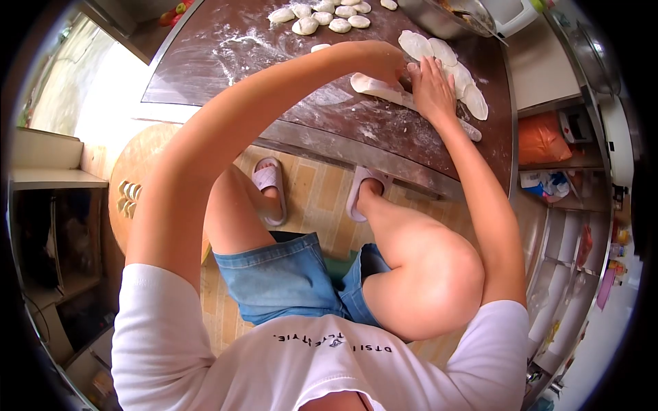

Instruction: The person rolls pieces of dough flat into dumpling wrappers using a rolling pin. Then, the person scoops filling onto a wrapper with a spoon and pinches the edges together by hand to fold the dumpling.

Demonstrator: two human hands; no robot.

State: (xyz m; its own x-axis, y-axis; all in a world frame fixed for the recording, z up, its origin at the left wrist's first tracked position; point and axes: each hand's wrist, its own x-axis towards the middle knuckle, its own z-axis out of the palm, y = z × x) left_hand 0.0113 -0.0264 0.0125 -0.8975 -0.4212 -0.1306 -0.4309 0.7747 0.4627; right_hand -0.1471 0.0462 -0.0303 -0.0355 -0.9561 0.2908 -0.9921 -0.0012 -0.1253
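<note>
A flour-dusted rolling pin lies slantwise on the table, and its right end shows past my right wrist. My right hand reaches across the pin, its fingers stretched out and touching the edge of the flat round dough wrappers. These wrappers overlap in a row on the right of the table. Close beside it is my left hand, bent downward above the pin; its fingertips are hidden, so I cannot see whether they hold anything.
Several small dough pieces sit at the back of the floured brown table. A metal bowl with filling and a utensil stands at the back right. Left of my legs, a round board carries several shaped dumplings. Shelves flank the right.
</note>
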